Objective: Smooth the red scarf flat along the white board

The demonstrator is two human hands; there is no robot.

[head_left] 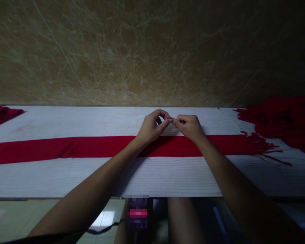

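A long red scarf (112, 146) lies flattened in a strip along the white table, its fringe (264, 145) spreading at the right end. Over the strip's far edge, my left hand (154, 126) is closed in a pinch, thumb against fingertips. My right hand (189, 125) also pinches, its fingers curled and its thumb tip meeting the left fingertips. Whatever lies between the fingertips is too small to make out.
A heap of dark red fringed cloth (282, 118) sits at the right end of the white table (167, 176). Another red piece (3, 115) lies at the far left. A brown marbled wall (142, 54) rises along the back edge. My legs show below the front edge.
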